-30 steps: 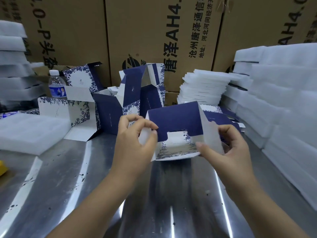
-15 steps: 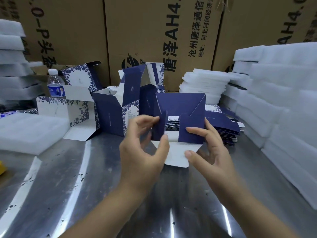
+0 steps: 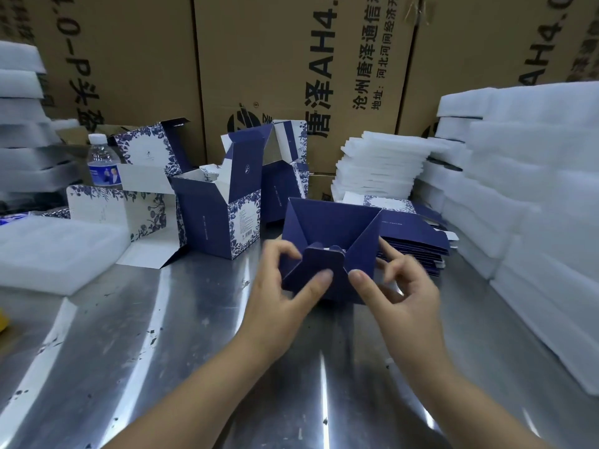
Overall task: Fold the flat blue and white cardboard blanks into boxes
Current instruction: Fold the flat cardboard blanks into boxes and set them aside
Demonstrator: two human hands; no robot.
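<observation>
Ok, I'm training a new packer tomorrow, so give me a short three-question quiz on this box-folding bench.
1. True or false: the left hand and right hand both grip the blue box.
2. The stack of flat blanks lies: A) right of the held box, B) inside a brown carton, C) on a foam sheet.
3. Which side of the steel table holds the water bottle?
Key: 1 true; 2 A; 3 left.
</observation>
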